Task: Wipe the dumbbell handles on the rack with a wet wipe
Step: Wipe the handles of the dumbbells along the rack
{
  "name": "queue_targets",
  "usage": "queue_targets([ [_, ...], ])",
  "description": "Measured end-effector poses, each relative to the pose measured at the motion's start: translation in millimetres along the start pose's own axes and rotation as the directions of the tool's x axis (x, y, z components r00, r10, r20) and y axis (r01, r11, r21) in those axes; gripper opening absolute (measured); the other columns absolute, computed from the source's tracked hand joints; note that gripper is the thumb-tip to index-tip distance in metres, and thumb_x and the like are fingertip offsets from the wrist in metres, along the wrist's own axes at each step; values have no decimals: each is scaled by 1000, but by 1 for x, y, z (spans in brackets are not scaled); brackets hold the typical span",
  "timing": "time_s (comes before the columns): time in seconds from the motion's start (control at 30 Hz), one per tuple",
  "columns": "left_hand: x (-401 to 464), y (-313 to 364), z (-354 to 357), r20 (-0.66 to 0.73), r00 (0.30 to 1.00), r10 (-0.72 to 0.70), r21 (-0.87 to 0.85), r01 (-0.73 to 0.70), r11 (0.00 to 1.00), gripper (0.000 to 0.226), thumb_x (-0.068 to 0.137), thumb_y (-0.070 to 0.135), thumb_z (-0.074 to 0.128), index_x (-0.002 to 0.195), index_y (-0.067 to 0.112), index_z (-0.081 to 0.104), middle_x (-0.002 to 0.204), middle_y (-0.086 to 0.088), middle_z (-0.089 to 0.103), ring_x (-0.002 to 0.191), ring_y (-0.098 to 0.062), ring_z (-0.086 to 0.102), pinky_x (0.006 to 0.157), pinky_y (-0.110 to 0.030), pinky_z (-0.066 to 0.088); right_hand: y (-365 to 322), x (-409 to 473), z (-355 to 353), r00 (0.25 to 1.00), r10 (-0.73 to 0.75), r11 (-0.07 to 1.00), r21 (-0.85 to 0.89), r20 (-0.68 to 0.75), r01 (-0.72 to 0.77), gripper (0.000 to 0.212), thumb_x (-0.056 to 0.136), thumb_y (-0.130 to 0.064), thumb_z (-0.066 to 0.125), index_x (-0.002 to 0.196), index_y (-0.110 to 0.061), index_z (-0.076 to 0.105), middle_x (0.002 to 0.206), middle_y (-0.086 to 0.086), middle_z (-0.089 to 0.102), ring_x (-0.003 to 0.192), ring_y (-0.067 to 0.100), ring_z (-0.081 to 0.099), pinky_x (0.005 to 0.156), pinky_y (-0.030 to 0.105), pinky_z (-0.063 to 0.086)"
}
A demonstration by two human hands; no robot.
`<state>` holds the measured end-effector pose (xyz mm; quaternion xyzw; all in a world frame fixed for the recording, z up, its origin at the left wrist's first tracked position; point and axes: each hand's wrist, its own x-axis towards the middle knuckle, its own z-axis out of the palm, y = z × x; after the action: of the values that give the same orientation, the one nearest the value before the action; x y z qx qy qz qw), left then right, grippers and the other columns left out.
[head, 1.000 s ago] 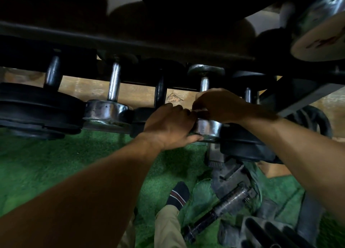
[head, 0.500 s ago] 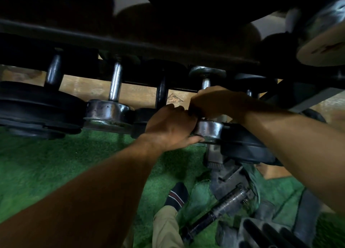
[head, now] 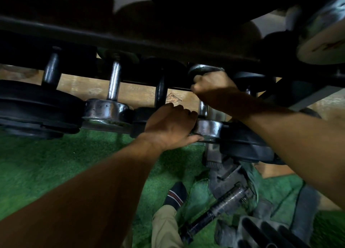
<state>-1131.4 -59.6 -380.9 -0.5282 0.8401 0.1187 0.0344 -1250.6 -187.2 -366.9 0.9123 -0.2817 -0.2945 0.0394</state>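
Observation:
A small chrome dumbbell (head: 207,128) lies on the dark rack (head: 130,44), its handle (head: 203,108) running away from me. My left hand (head: 171,126) grips its near chrome head, thumb under the rim. My right hand (head: 212,87) is curled round the far upper part of that handle, close to the far head (head: 201,69). The wet wipe is hidden inside my right fist. More dumbbells sit to the left: a black-handled one (head: 161,90), a chrome one (head: 113,83) and a large black one (head: 50,70).
Green turf (head: 46,163) covers the floor below the rack. My socked foot (head: 176,193) and trouser leg are at the bottom centre. Loose bars and weight parts (head: 224,203) lie on the floor at lower right. A big chrome weight (head: 321,32) hangs at upper right.
My right hand has slid up the chrome handle, away from me, baring the lower part of the handle. My left hand has kept its grip on the near head.

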Motion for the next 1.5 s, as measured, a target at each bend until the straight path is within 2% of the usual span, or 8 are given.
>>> queue_targets([
  [0.17, 0, -1, 3, 20, 1000, -1, -15, 1, 1000, 62, 93, 76, 37, 110, 22, 61, 100, 0, 70, 93, -23, 65, 82, -39, 46, 4, -27, 34, 977, -77, 974, 194, -198, 116, 25, 95, -15, 56, 108, -26, 73, 104, -2, 67, 98, 23, 63, 71, 36, 56],
  [0.3, -1, 0, 1, 33, 999, 7, 0, -7, 1000, 63, 95, 75, 36, 117, 21, 59, 109, -1, 68, 103, -23, 63, 88, -40, 45, 2, -40, 46, 906, 195, 938, 341, -376, -60, 36, 96, -21, 36, 113, -13, 67, 113, 11, 62, 94, 34, 64, 71, 41, 52],
  [0.37, -1, 0, 0, 31, 999, 12, 0, -12, 1000, 63, 96, 74, 36, 119, 20, 58, 110, -2, 68, 104, -23, 62, 88, -40, 44, 6, -39, 52, 812, 426, 835, 520, -400, -182, 23, 94, -18, 50, 107, -11, 67, 104, 13, 64, 87, 34, 65, 68, 40, 52],
  [0.5, -3, 0, -2, 39, 999, 1, -29, 0, 1000, 62, 96, 75, 35, 118, 22, 57, 108, -2, 69, 99, -22, 64, 86, -39, 48, 13, -27, 49, 671, 733, 407, 860, -109, -306, 20, 89, -22, 60, 103, -17, 74, 96, 10, 74, 90, 27, 69, 80, 44, 56],
  [0.7, -1, -1, 2, 55, 998, -26, -61, 29, 998, 61, 93, 79, 37, 113, 26, 59, 101, 1, 69, 94, -21, 65, 85, -40, 50, 13, -31, 57, 726, 641, 33, 937, 247, -348, 5, 86, -19, 73, 87, -15, 71, 76, 6, 72, 68, 18, 70, 64, 28, 58],
  [0.83, -1, -2, 5, 65, 998, -23, -59, 27, 998, 62, 92, 81, 34, 113, 28, 59, 102, 3, 69, 95, -20, 64, 85, -40, 50, 19, -53, 65, 855, 405, 219, 873, 325, -436, 12, 78, -25, 84, 73, -17, 76, 70, -1, 70, 67, 12, 64, 59, 24, 48],
  [1.0, -1, -1, 2, 81, 996, -20, -59, 25, 998, 64, 91, 81, 33, 118, 27, 56, 108, 4, 68, 101, -19, 64, 89, -39, 47, 20, -70, 66, 930, 263, 439, 827, 255, -351, 16, 85, -26, 77, 93, -12, 80, 93, 4, 73, 87, 18, 69, 77, 29, 53],
  [1.5, -2, 2, -2, 73, 997, -16, -17, 18, 1000, 67, 90, 83, 33, 118, 27, 56, 111, 1, 69, 101, -22, 65, 86, -38, 45, 30, -120, 94, 700, 709, 322, 842, 89, -434, 16, 89, -29, 67, 89, -19, 55, 84, 0, 62, 90, 29, 63, 69, 31, 35],
])
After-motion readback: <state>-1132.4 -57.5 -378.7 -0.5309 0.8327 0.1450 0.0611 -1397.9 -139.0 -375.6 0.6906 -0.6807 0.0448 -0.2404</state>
